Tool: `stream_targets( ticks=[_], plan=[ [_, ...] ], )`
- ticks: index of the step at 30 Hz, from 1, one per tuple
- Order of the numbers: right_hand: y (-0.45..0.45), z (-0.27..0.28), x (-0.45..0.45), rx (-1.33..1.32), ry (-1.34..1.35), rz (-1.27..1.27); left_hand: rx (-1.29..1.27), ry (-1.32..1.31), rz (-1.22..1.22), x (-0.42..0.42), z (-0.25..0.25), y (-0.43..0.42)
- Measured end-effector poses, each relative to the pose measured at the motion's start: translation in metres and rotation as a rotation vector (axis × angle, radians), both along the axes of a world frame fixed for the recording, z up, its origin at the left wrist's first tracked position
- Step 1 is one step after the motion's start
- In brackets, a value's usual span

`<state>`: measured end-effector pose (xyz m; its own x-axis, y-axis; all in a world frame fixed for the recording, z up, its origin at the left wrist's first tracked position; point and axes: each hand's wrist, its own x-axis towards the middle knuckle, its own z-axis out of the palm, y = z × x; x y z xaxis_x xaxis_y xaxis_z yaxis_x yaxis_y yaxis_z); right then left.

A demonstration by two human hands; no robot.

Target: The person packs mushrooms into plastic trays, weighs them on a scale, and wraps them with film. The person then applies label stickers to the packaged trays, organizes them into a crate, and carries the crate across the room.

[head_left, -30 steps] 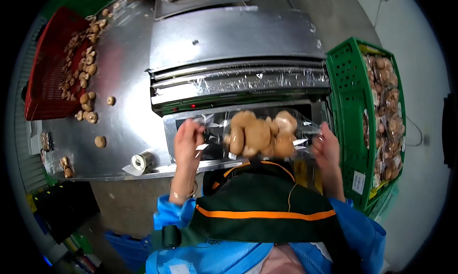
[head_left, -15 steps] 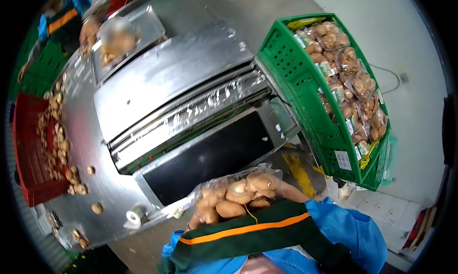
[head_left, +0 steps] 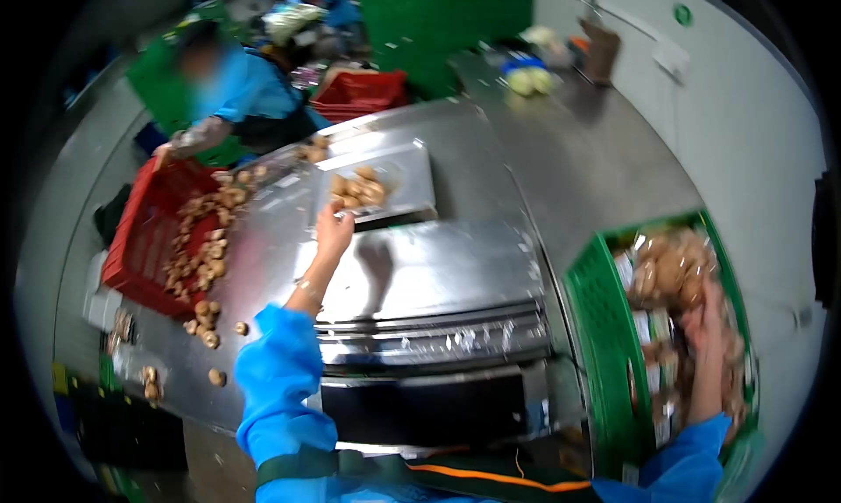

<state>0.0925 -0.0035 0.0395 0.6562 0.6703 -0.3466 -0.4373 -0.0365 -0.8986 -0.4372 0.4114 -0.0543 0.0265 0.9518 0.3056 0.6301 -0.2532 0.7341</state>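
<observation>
Touching bagged mushrooms [head_left: 666, 271] is the right hand [head_left: 703, 328]; at the tray [head_left: 417, 181], left hand [head_left: 333, 230].

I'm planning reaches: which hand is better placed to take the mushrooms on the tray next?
Likely the left hand: it's by those mushrooms; the right hand is at the green crate.

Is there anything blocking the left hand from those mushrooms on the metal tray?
Nothing visible blocks it: the left hand is right at the near side of the mushrooms on the metal tray. Whether any clear film lies between is too blurred to tell.
</observation>
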Motion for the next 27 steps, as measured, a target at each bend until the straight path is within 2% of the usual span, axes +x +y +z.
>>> stream_targets(
  ticks=[2,3,4,5,6,8,11,12,13,14,16,17,18,20,21,22,23,24,25,27],
  plan=[
    [-0.020,-0.097,0.070,-0.065,0.382,0.156,-0.119,0.272,0.278,0.005,-0.018,0.018],
    [0.018,-0.103,0.072,-0.057,0.306,0.028,-0.200,0.277,0.354,0.001,-0.004,0.035],
    [0.025,-0.102,0.064,-0.089,0.233,-0.141,-0.325,0.290,0.391,0.004,-0.007,0.037],
    [0.022,-0.098,0.055,-0.099,0.130,-0.185,-0.399,0.281,0.376,-0.002,-0.024,0.048],
    [0.015,-0.088,0.043,-0.108,0.028,-0.229,-0.433,0.277,0.270,-0.025,-0.064,0.077],
    [0.011,-0.052,-0.008,-0.067,0.046,-0.273,-0.540,0.218,0.063,-0.056,-0.110,0.112],
    [0.002,-0.108,-0.008,-0.400,-1.290,-0.222,-0.648,-0.421,0.183,-0.041,-0.089,0.081],
    [0.011,-0.107,-0.016,-0.488,-1.427,-0.109,-0.689,-0.627,0.121,-0.041,-0.079,0.077],
    [0.031,-0.097,-0.024,-0.566,-1.566,0.000,-0.511,-0.410,-0.048,-0.043,-0.094,0.101],
    [0.043,-0.091,-0.035,-0.642,-1.701,0.115,-0.565,-0.495,0.033,-0.038,-0.087,0.092],
    [0.032,-0.073,-0.050,-0.744,-1.713,0.241,-0.573,-0.669,0.157,-0.029,-0.078,0.088],
    [0.028,-0.062,-0.053,-0.785,-1.708,0.278,-0.548,-0.804,0.072,-0.026,-0.082,0.095],
    [0.030,-0.042,-0.060,-0.886,-1.624,0.327,-0.513,-0.948,0.174,-0.014,-0.080,0.092],
    [0.034,-0.011,-0.086,-1.064,-1.425,0.409,-0.483,-0.925,0.113,-0.017,-0.070,0.083],
    [0.023,-0.018,-0.080,-0.931,-1.665,0.423,-0.475,-0.967,0.086,-0.017,-0.062,0.074],
    [0.030,-0.006,-0.101,-0.680,-1.682,0.408,-0.467,-1.010,0.059,-0.017,-0.053,0.064],
    [0.049,0.010,-0.128,-0.430,-1.684,0.390,-0.459,-1.053,0.032,-0.015,-0.042,0.054],
    [0.069,0.027,-0.163,-0.308,-1.501,0.473,-0.487,-1.063,0.003,-0.016,-0.030,0.047],
    [0.087,0.024,-0.185,-0.248,-1.452,0.516,-0.484,-1.041,-0.018,-0.015,-0.016,0.033],
    [0.119,0.021,-0.242,-0.067,-1.523,0.608,-0.499,-1.034,-0.071,-0.013,0.001,-0.007]
  ],
)
